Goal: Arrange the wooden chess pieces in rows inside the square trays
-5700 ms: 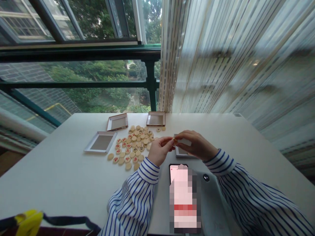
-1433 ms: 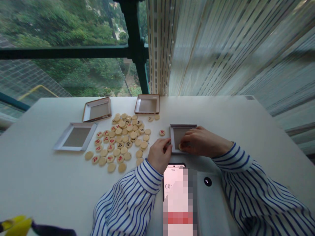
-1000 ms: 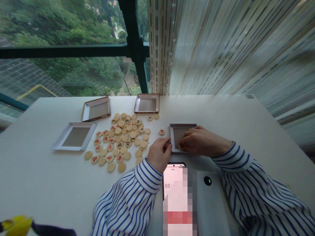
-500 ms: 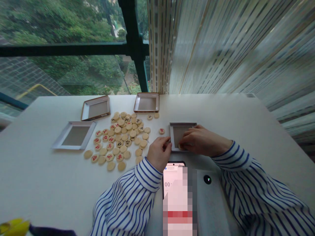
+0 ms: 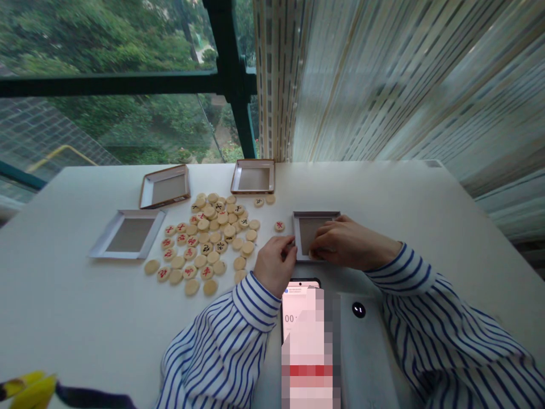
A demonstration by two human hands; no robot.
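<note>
Shallow white cardboard tray w/ grey floor, open side up, edges squared to table; long axis unclear from where I stand. R hand reaches in, fingers curled shut on pale round disc, mostly hidden. L hand, half-curled, touches tray's L wall; grip unclear. Tray's btwn hands, partly under R.

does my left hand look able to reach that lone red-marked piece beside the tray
Probably yes: the red-marked piece lies just beyond the left hand, with nothing visible in between.
</note>
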